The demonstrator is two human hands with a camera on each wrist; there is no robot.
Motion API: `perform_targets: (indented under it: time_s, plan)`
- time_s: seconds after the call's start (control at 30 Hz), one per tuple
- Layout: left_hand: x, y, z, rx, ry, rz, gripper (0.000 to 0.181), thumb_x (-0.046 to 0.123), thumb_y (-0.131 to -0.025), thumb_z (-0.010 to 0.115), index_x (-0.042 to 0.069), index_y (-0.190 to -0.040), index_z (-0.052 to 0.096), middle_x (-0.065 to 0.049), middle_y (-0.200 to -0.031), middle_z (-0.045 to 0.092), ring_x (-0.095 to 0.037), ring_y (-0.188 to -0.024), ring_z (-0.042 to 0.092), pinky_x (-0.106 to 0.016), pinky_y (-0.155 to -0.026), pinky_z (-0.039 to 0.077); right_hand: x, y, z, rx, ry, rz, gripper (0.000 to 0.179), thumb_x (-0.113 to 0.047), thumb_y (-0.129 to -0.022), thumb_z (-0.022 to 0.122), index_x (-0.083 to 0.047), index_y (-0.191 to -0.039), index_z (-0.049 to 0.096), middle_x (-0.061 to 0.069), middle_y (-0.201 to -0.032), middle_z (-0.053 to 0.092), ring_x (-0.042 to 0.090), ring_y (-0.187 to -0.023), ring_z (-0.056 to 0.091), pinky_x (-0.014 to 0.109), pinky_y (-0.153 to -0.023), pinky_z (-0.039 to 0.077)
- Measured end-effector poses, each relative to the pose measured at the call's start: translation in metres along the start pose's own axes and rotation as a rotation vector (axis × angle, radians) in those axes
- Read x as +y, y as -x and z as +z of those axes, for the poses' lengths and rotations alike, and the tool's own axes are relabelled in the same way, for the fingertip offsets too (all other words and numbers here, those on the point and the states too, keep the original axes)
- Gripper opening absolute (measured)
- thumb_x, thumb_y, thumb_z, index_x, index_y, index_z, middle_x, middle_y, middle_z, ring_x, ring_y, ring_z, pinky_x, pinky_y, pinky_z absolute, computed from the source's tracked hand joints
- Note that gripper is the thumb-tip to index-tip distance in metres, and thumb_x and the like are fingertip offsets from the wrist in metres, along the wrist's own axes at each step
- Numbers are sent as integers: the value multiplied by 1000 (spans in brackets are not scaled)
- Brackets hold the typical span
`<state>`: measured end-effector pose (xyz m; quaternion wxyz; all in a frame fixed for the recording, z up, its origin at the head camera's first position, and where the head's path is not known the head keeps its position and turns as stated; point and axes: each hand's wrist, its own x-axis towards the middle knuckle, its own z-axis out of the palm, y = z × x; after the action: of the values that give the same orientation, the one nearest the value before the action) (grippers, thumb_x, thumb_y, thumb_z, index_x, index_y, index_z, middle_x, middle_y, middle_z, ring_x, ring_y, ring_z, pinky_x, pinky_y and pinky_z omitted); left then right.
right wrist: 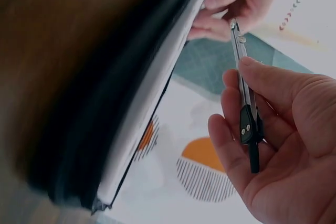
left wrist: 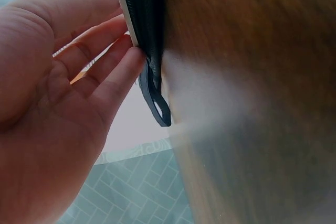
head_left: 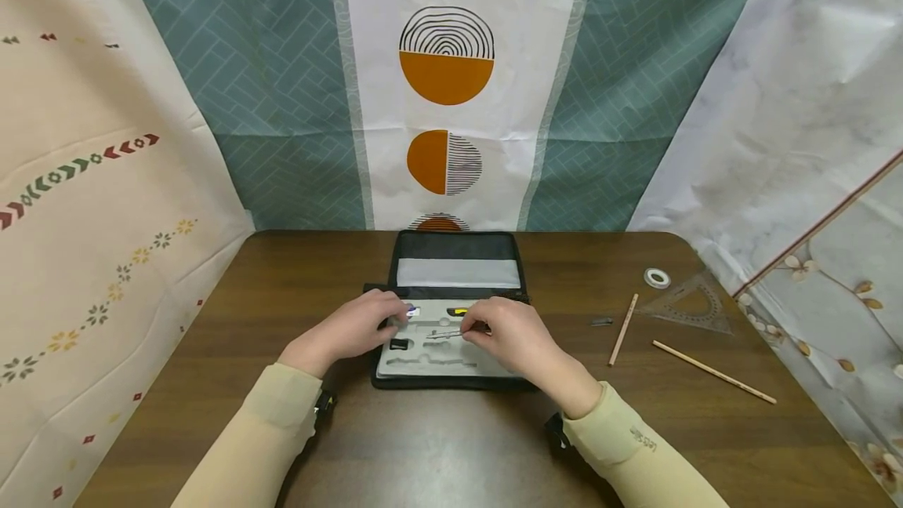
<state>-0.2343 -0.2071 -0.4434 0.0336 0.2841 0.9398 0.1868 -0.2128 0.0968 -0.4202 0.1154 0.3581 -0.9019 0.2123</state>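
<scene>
A black zip case [head_left: 455, 244] lies unfolded on the table, with a pale moulded tray [head_left: 430, 369] in its near half. My right hand [head_left: 513, 329] pinches a metal drawing compass [right wrist: 247, 93] between thumb and fingers, above the tray. The compass has a black handle, and its legs lie together, pointing left. My left hand [head_left: 358, 325] rests its fingertips at the tray's left edge, beside a black loop [left wrist: 157, 103] on the case. In the tray sit a white-and-blue block [head_left: 415, 311], a yellow-and-black piece [head_left: 457, 311] and a small black piece [head_left: 398, 344].
Right of the case on the wooden table [head_left: 451, 445] lie a small grey piece [head_left: 602, 321], a pencil-like stick [head_left: 624, 329] and a longer one [head_left: 714, 371]. Farther right are a white ring-shaped roll [head_left: 657, 278] and a clear set square [head_left: 718, 312]. Patterned cloths hang behind.
</scene>
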Motion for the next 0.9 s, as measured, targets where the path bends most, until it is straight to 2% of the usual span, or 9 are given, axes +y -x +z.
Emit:
perform_targets:
  time_s: [0.17,0.3,0.9]
  plan:
    - [1,-1,-1,-7,8,-17,22,5,-102,78,14,-122,79,-1,-126,73,-25,-119,63,-48,-105,56,-10,-4,8,-13,-10,-6,15,-16,-91,93,-25,-91,81,-13,-91,76,7,-84,67,32,-73,57]
    - [1,0,0,4,3,-6,22,4,-102,78,14,-121,79,-1,-127,73,-25,-119,64,-49,-103,56,-16,-7,15,-38,-13,-12,13,-17,-92,92,-25,-91,81,-13,-89,75,7,-80,66,33,-69,54]
    - [0,0,0,23,-2,34,20,1,-101,77,10,-119,79,-2,-121,73,-25,-115,65,-48,-99,56,-33,-13,33,-67,1,-89,15,-17,-91,93,-24,-90,80,-13,-87,74,10,-84,67,33,-71,55]
